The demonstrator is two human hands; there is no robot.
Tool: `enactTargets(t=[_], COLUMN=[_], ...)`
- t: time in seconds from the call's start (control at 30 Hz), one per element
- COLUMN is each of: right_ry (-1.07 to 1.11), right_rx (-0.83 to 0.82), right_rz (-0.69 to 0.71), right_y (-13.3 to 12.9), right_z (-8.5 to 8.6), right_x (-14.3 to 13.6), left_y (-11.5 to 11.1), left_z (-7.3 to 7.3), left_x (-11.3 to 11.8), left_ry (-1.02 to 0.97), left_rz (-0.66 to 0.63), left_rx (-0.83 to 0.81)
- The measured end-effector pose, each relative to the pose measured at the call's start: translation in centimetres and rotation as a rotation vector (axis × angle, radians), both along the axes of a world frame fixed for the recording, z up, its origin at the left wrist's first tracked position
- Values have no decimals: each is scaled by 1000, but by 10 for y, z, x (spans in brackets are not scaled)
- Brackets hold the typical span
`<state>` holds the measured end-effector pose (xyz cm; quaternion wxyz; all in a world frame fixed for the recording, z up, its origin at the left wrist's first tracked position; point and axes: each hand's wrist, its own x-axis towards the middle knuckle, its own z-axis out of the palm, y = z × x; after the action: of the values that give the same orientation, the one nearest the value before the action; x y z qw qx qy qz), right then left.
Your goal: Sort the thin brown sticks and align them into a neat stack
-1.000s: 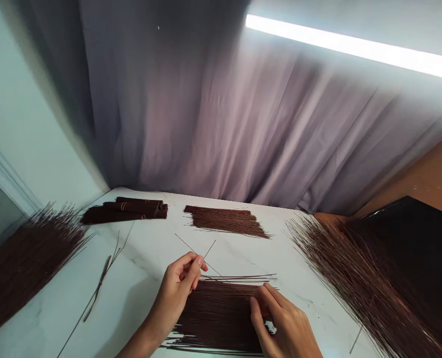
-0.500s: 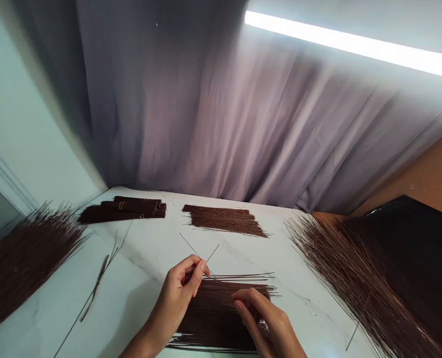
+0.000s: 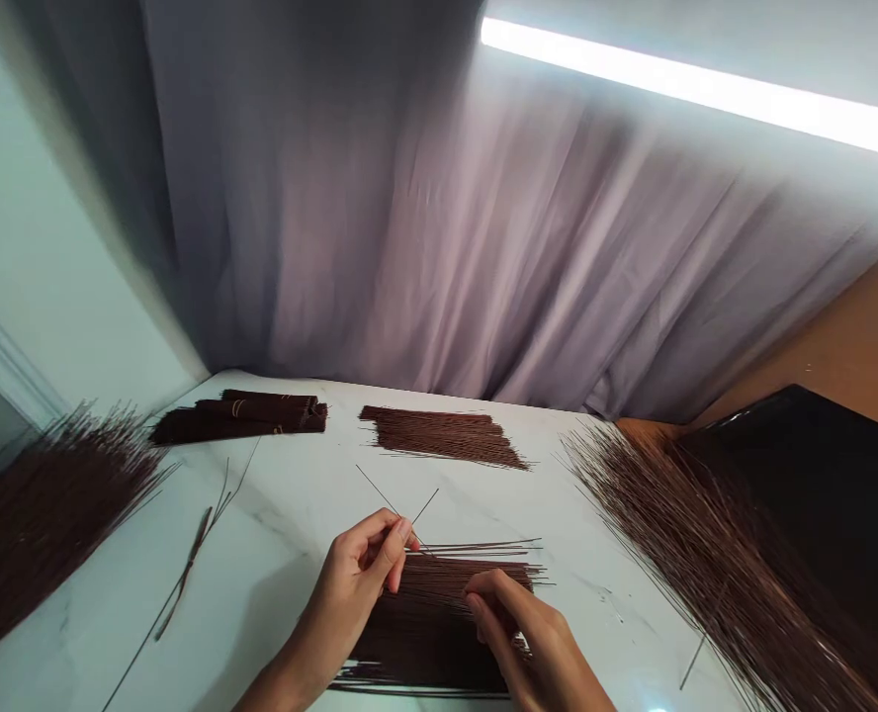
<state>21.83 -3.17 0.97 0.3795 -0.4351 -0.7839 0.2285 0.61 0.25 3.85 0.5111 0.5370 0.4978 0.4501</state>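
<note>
My left hand [image 3: 369, 564] is closed in a pinch, thumb against fingers, on thin brown sticks [image 3: 425, 505] whose ends cross above the fingertips. One of them slants down to the right, toward my right hand [image 3: 517, 628]. That hand is also closed, thumb and forefinger pinched at what looks like the lower end of this stick, though the contact is hard to make out. Under both hands lies a layer of dark brown sticks [image 3: 439, 633] side by side on the white table. A few loose sticks [image 3: 483, 546] lie just beyond that layer.
Banded dark bundles [image 3: 250, 415] lie at the back left, and a flat group of sticks [image 3: 446, 435] at the back middle. Big heaps of sticks lie left [image 3: 53, 524] and right [image 3: 706, 554], the right one beside a black sheet [image 3: 817, 494]. A small tied strand [image 3: 191, 564] rests left.
Almost nothing differs. Both hands keep their pinches in nearly the same place, and the view has shifted very slightly.
</note>
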Motion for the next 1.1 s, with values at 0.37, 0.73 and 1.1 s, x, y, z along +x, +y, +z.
enactTargets(t=[0.37,0.73,1.1], right_ry=[-4,118,-199], right_rx=[47,-330,274], right_rz=[-41,37,95], right_y=[-2,-1,20], right_z=[-5,4,72], right_x=[-6,2,4], left_y=[3,-5,-16], left_z=[-8,10,10], left_x=[-1,-5,6], left_ry=[-9,35,151], left_rz=[-32,-149,-459], left_rx=[2,-10,54])
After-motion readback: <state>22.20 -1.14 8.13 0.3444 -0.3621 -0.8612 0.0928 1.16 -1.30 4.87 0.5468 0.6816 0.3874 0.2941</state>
